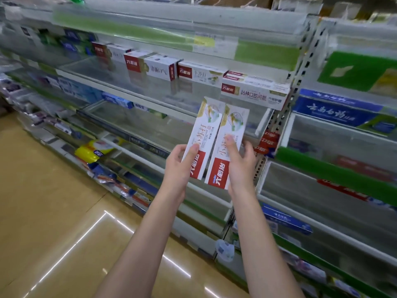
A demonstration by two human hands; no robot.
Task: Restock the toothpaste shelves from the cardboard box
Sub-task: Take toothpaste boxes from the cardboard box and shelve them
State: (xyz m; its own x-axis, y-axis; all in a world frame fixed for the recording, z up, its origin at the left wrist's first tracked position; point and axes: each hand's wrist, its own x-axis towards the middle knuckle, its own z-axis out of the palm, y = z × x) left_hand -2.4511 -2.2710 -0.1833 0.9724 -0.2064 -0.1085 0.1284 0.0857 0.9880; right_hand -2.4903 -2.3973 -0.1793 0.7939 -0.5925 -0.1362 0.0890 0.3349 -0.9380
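1. Right now 2 long toothpaste cartons are held up side by side in front of the shelving: the left carton (200, 134) and the right carton (225, 147). Both are white with a red band at the lower end, dark lettering up the middle and a pale green and gold picture near the top.
2. Both cartons stand nearly upright, leaning a little to the right, and their long edges touch.
3. The left hand (177, 166) grips the left carton near its red end; the thumb lies across the front face and the fingers (171, 155) curl round the left edge towards the back.
4. The right hand (241, 166) grips the right carton the same way, thumb pressed on the front over the lettering, its fingers clamped round the right edge.
5. Just above the cartons, a glass-fronted shelf (133, 87) carries a row of shelved red-and-white cartons (150, 65) of the same brand, lying on their sides.
6. To the right, a neighbouring bay holds blue cartons (335, 112) behind green price strips (335, 173).
7. Lower shelves hold yellow packets (92, 149) and other blurred goods.
8. Underfoot is a glossy tan floor (43, 201) with bright ceiling-light reflections.
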